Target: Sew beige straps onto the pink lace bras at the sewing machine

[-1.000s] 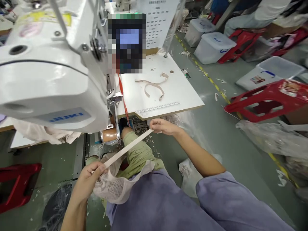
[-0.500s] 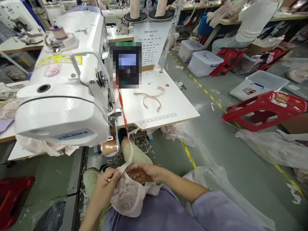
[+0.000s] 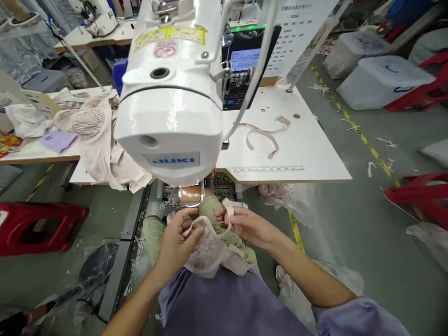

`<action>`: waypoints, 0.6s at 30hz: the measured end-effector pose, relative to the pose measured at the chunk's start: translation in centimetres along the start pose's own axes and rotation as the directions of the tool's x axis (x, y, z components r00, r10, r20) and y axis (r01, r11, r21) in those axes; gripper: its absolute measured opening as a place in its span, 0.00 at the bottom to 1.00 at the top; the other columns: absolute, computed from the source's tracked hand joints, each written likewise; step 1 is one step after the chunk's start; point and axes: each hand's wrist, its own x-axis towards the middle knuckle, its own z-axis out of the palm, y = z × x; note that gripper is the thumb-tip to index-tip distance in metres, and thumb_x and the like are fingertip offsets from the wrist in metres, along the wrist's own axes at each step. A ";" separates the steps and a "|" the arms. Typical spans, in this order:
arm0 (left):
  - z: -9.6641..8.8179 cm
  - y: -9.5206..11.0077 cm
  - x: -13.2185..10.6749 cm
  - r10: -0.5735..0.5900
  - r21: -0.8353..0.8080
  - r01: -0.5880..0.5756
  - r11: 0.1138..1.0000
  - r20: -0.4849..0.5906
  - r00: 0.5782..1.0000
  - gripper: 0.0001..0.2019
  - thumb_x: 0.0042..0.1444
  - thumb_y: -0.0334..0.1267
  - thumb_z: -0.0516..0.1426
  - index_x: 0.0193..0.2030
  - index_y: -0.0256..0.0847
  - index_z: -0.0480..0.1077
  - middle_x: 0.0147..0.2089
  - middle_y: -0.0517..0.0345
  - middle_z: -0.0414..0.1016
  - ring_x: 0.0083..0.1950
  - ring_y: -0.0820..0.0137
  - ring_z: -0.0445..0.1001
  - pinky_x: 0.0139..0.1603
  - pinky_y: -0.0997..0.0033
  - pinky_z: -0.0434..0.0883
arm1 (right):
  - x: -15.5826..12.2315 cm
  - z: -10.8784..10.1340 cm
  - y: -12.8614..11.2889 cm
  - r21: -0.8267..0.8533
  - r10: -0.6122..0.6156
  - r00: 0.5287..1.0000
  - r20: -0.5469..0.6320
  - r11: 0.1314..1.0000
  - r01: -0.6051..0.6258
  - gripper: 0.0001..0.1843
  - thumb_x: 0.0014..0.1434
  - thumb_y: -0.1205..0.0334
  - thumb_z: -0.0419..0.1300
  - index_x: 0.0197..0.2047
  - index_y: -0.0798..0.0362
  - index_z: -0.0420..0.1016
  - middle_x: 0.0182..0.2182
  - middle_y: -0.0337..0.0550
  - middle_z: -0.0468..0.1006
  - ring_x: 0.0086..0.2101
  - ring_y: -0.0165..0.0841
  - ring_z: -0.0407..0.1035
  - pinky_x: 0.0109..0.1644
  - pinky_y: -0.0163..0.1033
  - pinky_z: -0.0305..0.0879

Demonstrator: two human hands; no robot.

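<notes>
A pale pink lace bra (image 3: 206, 254) hangs between my hands over my lap. My left hand (image 3: 182, 235) is closed on the edge of its cup, thumb on top and fingers behind. To the right, my right hand (image 3: 250, 224) pinches a narrow beige strap (image 3: 228, 212), which loops up over the fingers. Just beyond my hands is the white sewing machine (image 3: 171, 126), its head above the orange-brown end of its arm (image 3: 191, 194). The far side of the bra is hidden by my left hand.
Loose strap pieces (image 3: 264, 135) lie on the white machine table (image 3: 315, 158), near a printed ruler. More pale garments (image 3: 101, 135) are heaped on the left. Red stools (image 3: 42, 228) and lidded plastic boxes (image 3: 385, 81) stand on the floor.
My view has turned left. My right hand has moved away from the left one and now grips the strap, its loose end drawn back from the table edge. The bra stays in my left hand.
</notes>
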 end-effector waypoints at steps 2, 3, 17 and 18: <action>0.2 0.0 -0.2 0.007 0.012 -0.007 1.000 0.001 1.000 0.22 0.61 0.45 0.59 0.58 0.40 0.63 0.29 0.62 0.71 0.27 0.72 0.68 0.28 0.74 0.65 | -0.4 1.5 -0.2 -0.151 0.015 0.995 0.103 0.989 0.000 0.12 0.59 0.52 0.67 0.37 0.52 0.82 0.48 0.46 0.76 0.48 0.36 0.71 0.54 0.39 0.66; 0.3 0.0 -0.3 0.017 0.031 -0.017 0.999 -0.001 1.000 0.22 0.61 0.45 0.59 0.59 0.40 0.63 0.30 0.62 0.72 0.27 0.72 0.68 0.28 0.74 0.65 | -0.4 2.2 -0.2 -0.217 0.001 0.992 0.123 0.976 0.026 0.12 0.61 0.52 0.66 0.38 0.52 0.82 0.50 0.46 0.76 0.50 0.37 0.70 0.54 0.40 0.66; -0.6 -0.7 -0.1 0.152 0.198 -0.199 0.960 0.230 0.961 0.15 0.67 0.44 0.51 0.34 0.39 0.71 0.38 0.53 0.73 0.41 0.66 0.70 0.42 0.69 0.68 | 0.6 5.6 -0.5 -0.645 -0.511 0.847 0.149 0.599 0.475 0.09 0.65 0.59 0.60 0.41 0.47 0.83 0.38 0.43 0.81 0.38 0.36 0.73 0.42 0.39 0.68; -0.2 -1.1 -0.2 0.178 0.165 -0.211 0.964 0.195 0.965 0.15 0.68 0.45 0.51 0.36 0.39 0.72 0.40 0.52 0.73 0.43 0.65 0.71 0.44 0.68 0.68 | 0.8 5.7 -0.5 -0.612 -0.509 0.852 0.121 0.638 0.467 0.09 0.65 0.58 0.60 0.40 0.47 0.83 0.37 0.44 0.80 0.37 0.36 0.73 0.41 0.39 0.68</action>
